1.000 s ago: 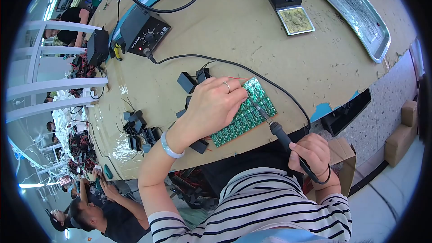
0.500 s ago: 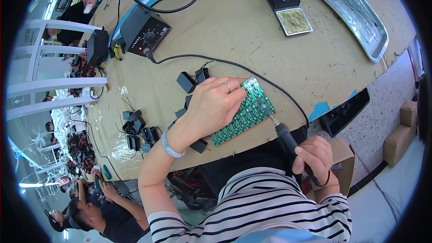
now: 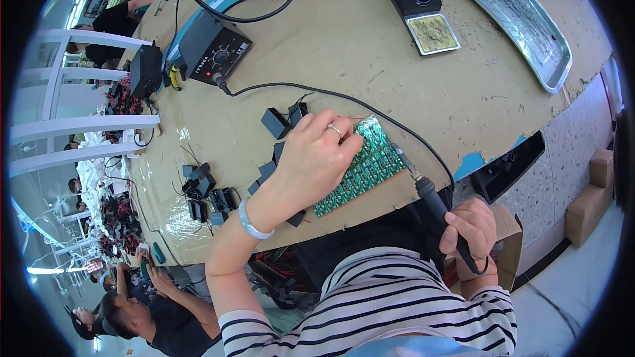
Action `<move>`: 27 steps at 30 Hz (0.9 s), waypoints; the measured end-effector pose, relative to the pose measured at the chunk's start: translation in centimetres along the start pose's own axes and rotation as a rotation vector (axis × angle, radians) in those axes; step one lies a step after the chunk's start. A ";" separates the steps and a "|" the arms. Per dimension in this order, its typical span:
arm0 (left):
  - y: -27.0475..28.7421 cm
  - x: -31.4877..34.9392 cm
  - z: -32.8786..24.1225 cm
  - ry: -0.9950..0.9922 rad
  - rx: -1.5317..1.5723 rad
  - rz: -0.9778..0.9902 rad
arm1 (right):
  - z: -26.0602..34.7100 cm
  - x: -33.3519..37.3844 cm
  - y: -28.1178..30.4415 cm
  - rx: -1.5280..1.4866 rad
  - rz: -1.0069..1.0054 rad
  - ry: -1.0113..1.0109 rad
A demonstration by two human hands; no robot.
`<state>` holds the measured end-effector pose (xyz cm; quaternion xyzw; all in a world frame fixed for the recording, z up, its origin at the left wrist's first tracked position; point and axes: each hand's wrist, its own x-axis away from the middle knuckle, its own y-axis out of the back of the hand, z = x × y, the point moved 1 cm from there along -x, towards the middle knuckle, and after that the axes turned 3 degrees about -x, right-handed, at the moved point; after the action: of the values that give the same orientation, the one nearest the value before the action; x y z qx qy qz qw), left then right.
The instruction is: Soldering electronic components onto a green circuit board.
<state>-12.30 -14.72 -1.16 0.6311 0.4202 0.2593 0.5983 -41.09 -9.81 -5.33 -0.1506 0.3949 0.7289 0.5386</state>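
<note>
Head view: my right hand (image 3: 472,226) is gripping the iron (image 3: 431,197) at the board's (image 3: 370,170) four o'clock, left hand (image 3: 319,153) bunching at ten, grasp unclear.

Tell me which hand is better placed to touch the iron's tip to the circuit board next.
Right, I'd judge: the right hand grips the soldering iron, its tip near the circuit board's right edge. The left hand covers part of the board instead.

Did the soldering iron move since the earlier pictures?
Yes. The soldering iron has shifted to the right, farther from the black control box, and the right hand holding it went that way too.
</note>
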 end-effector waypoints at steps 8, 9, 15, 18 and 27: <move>0.9 0.6 5.9 0.363 0.182 -0.225 | 0.1 0.2 0.6 0.017 -0.016 -0.023; 0.6 0.5 6.4 0.364 0.240 -0.169 | 0.1 0.2 0.5 0.019 -0.018 -0.022; -0.2 0.9 7.2 0.493 0.674 -0.258 | 0.2 0.0 0.4 0.017 -0.039 -0.004; 1.4 0.1 6.7 0.277 0.446 -0.282 | 0.0 0.0 0.2 -0.005 -0.052 -0.006; 0.0 -1.9 3.0 -0.057 0.125 0.003 | -1.2 -0.7 -1.4 -0.015 -0.026 -0.047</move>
<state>-10.81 -17.95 -1.30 0.6749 0.4176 0.2153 0.5691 -39.85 -10.97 -6.21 -0.1426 0.3748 0.7280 0.5560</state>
